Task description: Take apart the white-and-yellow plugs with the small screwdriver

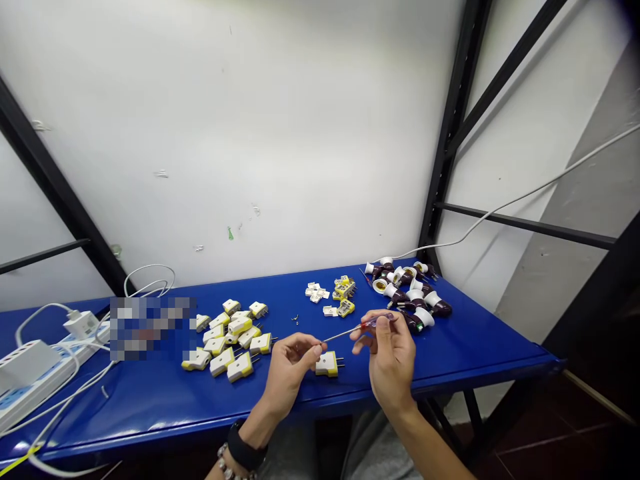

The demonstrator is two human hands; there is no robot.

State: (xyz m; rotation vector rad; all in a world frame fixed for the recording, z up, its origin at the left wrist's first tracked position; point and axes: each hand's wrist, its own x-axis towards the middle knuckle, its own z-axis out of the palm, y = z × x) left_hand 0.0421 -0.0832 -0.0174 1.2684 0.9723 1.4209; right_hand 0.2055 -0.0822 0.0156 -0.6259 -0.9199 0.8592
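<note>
My right hand [393, 363] is wrapped round the clear reddish handle of a screwdriver [343, 334], its shaft pointing left. At the shaft's tip, my left hand [295, 363] is closed in a pinch; whatever sits between thumb and finger is too small to make out. Just below the tip lies a white and yellow plug [327, 364] on the blue table, its pins facing right. A few tiny screws [295, 319] lie farther back. Behind my right hand are opened yellow plug halves [345, 288] with metal pins, beside loose white covers [316, 291].
A pile of white and yellow plugs [240, 325] lies left of my hands. Dark lamp holders with white collars [414, 293] crowd the back right. Power strips [30, 373] and white cables cover the left end. Black frame posts [445, 147] stand at the sides.
</note>
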